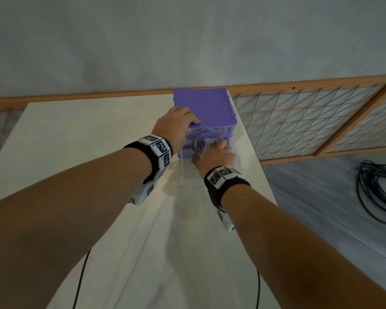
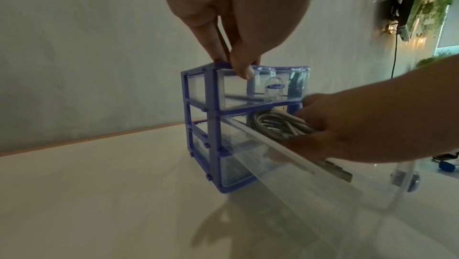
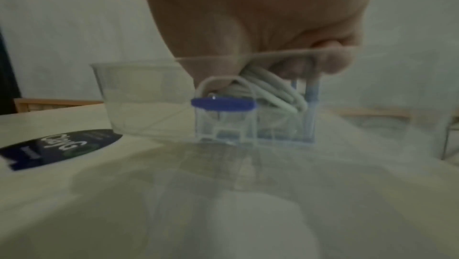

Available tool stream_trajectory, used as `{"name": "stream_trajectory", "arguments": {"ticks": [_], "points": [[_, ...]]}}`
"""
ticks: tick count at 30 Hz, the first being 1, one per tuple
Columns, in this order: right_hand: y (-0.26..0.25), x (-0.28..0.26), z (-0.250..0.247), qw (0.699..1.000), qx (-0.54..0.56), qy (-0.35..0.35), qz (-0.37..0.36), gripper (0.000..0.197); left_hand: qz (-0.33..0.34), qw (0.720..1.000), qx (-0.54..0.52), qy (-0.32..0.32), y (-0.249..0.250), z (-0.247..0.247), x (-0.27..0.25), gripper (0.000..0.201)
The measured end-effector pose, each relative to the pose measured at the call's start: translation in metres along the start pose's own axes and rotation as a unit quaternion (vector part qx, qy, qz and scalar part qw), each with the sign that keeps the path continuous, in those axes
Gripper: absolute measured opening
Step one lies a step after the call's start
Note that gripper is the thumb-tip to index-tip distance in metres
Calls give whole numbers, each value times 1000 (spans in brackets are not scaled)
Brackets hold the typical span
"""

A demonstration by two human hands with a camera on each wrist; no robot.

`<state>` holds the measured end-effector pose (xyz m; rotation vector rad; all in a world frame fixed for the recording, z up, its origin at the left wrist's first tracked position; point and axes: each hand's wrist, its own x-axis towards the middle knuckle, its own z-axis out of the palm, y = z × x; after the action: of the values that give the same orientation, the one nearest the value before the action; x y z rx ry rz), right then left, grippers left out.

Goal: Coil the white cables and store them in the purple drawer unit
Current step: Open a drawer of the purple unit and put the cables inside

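Note:
The purple drawer unit (image 1: 204,107) stands at the far edge of the white table (image 1: 76,141). My left hand (image 1: 191,121) grips its top front left corner, thumb on the front and fingers on the lid (image 2: 216,61). The clear middle drawer (image 2: 310,167) is pulled far out towards me. My right hand (image 1: 212,150) reaches into that drawer and holds a coil of white cable (image 2: 273,124). In the right wrist view the coil (image 3: 275,92) shows under my curled fingers (image 3: 332,61), behind the drawer's purple handle (image 3: 223,104). The top and bottom drawers are pushed in.
A wooden lattice screen (image 1: 310,121) lies right of the table, close behind the unit. A bundle of black cable (image 1: 379,192) lies on the floor at the right. A dark blue label (image 3: 59,145) is on the tabletop. The table's right edge runs just past the open drawer.

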<state>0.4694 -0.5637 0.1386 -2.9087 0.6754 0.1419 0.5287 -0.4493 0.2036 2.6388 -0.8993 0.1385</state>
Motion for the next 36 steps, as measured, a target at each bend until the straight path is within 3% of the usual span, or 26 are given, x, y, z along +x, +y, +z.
{"name": "stream_trajectory", "arguments": {"ticks": [2, 4, 7, 11, 14, 16, 22, 28, 33, 36], "points": [[0, 5, -1, 997, 58, -54, 17, 86, -2, 1000, -2, 2, -1, 0, 0, 37], [2, 6, 1, 991, 113, -61, 25, 88, -4, 1000, -1, 3, -1, 1, 1, 38], [7, -6, 0, 986, 163, -23, -2, 93, -9, 1000, 2, 3, -2, 0, 2, 38], [14, -35, 5, 965, 237, 59, -92, 76, -15, 1000, 7, 1, -3, -1, 2, 38], [29, -58, 10, 959, 176, 116, -190, 71, -13, 1000, 11, -3, -4, -2, 2, 39], [41, -66, 14, 957, 130, 119, -230, 69, -10, 1000, 10, -9, -3, -3, 2, 40], [58, -58, 29, 949, 74, 107, -287, 57, -39, 999, 12, -15, -2, 0, 2, 47], [52, -40, 10, 925, 43, 143, -350, 47, -40, 999, 3, -11, -3, 1, 2, 50], [44, -19, 3, 936, 73, 128, -320, 34, -40, 999, 11, -15, -4, 0, 2, 51], [42, -18, -3, 942, 41, 159, -293, 32, -38, 999, 11, -11, -6, 0, 3, 49]]}}
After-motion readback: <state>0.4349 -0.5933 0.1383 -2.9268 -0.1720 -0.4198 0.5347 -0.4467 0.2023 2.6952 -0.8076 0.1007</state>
